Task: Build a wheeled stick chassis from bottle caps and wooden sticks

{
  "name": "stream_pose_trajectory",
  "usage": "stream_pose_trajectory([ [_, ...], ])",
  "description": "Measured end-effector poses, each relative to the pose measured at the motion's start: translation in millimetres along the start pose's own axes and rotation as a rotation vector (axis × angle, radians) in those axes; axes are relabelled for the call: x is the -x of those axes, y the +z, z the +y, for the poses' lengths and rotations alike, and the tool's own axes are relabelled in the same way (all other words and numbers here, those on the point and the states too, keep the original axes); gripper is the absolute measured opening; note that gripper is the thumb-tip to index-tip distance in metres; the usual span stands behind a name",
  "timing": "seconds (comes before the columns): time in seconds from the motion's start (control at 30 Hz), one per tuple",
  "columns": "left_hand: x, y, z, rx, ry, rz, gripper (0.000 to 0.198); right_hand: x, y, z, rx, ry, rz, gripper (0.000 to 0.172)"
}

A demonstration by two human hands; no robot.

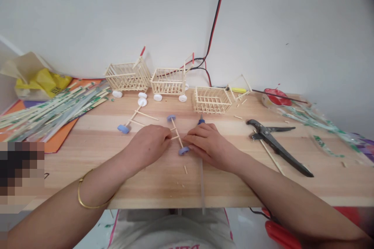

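Note:
My left hand is closed, its fingertips pinching the thin crosspieces of a wooden axle with a blue wheel at each end. From the other side, my right hand has its fingers together at the axle near the lower wheel. A glue gun's blue nozzle pokes out beyond my right hand, and a translucent glue stick shows below it; the hand hides the gun's body. Left of them lies another stick frame with a white and a blue wheel.
Two wheeled stick carts and a wheelless stick basket stand along the wall. Black pliers lie at right, before a bowl. Packaged sticks cover the left side. Part of a person is blurred at far left.

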State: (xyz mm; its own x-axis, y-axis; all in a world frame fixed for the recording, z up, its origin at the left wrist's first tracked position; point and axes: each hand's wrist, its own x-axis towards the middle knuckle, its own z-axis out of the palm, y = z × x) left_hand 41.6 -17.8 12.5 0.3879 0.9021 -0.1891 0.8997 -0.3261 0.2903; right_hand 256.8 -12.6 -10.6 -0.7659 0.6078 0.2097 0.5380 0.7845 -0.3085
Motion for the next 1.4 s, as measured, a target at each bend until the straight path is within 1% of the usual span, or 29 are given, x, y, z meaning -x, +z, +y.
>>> stream_pose_trajectory([
  [0.33, -1.8, 1.6, -0.9, -0.008, -0.003, 0.003, 0.022, -1.4, 1.5, -0.6, 0.032, 0.003, -0.018, 0.023],
  [0.5, -1.4, 1.7, -1.2, -0.009, 0.006, 0.005, 0.022, -2.7, 2.3, -1.3, 0.021, 0.006, -0.012, 0.024],
  [0.73, 0.2, 1.3, -1.0, -0.021, 0.015, 0.023, 0.022, -4.5, 1.1, -3.6, 0.034, 0.015, -0.037, 0.024],
  [0.97, -0.4, 1.4, -0.4, -0.029, 0.023, 0.019, 0.022, -4.6, 1.2, -2.6, 0.042, 0.015, -0.047, 0.024],
  [1.13, -0.6, -0.7, 0.8, -0.042, 0.016, -0.006, 0.024, -5.2, 0.3, -3.2, 0.039, 0.01, -0.048, 0.024],
  [1.4, -1.3, 1.3, -1.3, -0.037, 0.04, 0.002, 0.025, -3.9, 0.7, -2.4, 0.036, 0.01, -0.057, 0.025],
])
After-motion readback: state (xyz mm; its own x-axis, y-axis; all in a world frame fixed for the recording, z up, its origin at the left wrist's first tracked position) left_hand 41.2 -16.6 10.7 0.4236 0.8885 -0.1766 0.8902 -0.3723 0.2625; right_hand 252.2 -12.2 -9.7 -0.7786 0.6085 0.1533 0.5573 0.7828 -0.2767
